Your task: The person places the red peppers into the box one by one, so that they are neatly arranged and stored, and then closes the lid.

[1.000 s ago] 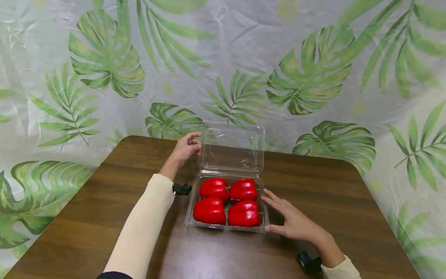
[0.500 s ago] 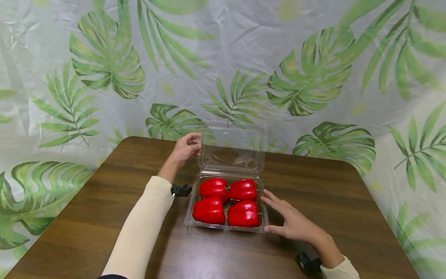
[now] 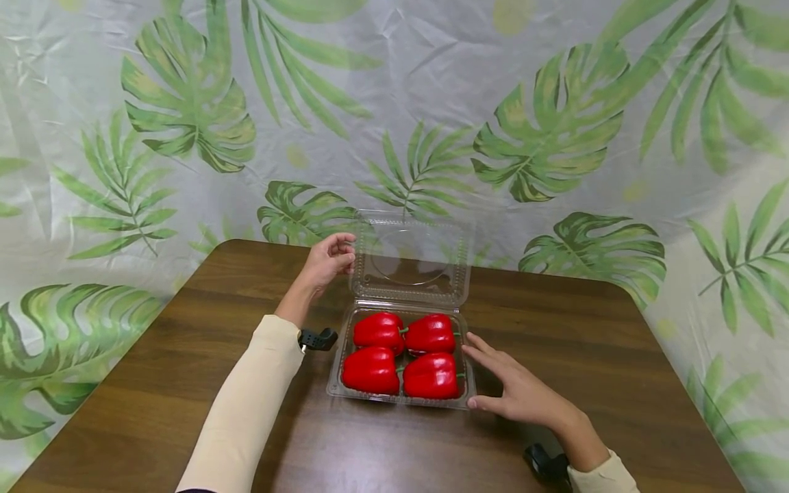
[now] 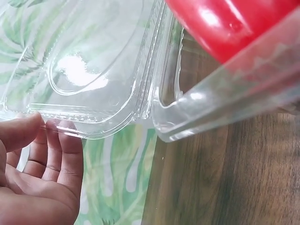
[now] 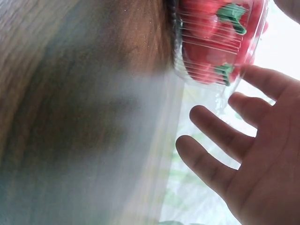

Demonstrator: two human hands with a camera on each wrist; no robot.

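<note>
A clear plastic clamshell container sits on the table with several red bell peppers inside, their green stems pointing right. Its hinged lid is raised at the back. My left hand is at the lid's left edge; in the left wrist view, thumb and curled fingers pinch that rim. My right hand is spread beside the container's right side, with index finger and thumb by its wall. In the right wrist view, a fingertip meets the clear wall, and the other fingers stand apart.
The brown wooden table extends around the container. Behind it hangs a pale curtain with green leaf prints. Dark straps with small devices sit on both wrists.
The lid's top edge stands slightly higher in the head view. My left forearm has shifted a little to the left. My right hand and the peppers look nearly still.
</note>
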